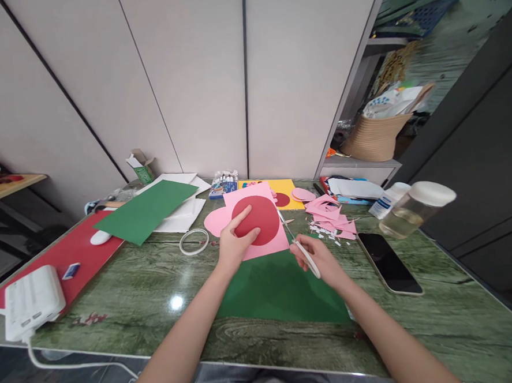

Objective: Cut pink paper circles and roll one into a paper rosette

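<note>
A red paper circle (264, 217) lies against a square pink sheet (266, 251), both raised a little above the table. My left hand (235, 239) grips them at the left edge, thumb and forefinger over the red face. In my right hand (318, 260) is a pair of white-handled scissors (307, 258), fingers wrapped round the handles. The blades reach up along the right edge of the pink sheet; whether they touch it I cannot tell. Beneath both hands a green sheet (283, 294) lies flat. A pink paper oval (217, 221) shows behind my left hand.
Pink scraps (326, 210) and small white bits lie right of the scissors. A phone (390, 261), a lidded jar (417, 207) and a tape roll (194, 241) rest on the table (150, 302). Leftward are a power bank (35, 303), a red sheet (85, 271) and another green sheet (147, 212).
</note>
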`<state>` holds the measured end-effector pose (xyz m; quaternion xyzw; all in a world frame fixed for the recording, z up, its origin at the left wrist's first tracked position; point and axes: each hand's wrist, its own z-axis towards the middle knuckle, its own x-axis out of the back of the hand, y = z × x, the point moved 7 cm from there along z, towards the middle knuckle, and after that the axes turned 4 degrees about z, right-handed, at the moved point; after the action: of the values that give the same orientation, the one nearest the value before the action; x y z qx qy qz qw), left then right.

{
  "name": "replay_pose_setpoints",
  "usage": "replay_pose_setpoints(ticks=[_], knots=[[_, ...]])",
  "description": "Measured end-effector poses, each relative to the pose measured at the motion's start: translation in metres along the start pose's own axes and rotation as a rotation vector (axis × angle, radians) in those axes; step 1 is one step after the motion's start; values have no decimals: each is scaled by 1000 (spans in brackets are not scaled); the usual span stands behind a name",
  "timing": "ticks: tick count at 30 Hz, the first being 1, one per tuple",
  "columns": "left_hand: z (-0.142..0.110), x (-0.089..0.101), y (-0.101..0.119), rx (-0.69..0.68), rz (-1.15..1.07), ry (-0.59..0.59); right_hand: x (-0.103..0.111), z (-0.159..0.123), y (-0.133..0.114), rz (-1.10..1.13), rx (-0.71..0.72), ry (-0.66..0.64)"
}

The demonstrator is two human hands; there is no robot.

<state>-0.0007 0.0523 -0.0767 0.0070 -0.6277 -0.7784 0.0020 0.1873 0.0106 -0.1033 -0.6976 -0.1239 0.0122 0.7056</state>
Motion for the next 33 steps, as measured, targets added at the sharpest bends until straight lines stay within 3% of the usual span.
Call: replay_pose_setpoints(ticks=[10, 33], knots=[[1, -6, -6, 134, -129, -74, 0, -1, -1, 3, 0, -28], [0, -4, 2, -22, 90, -51, -2, 3, 5, -6, 46, -9]])
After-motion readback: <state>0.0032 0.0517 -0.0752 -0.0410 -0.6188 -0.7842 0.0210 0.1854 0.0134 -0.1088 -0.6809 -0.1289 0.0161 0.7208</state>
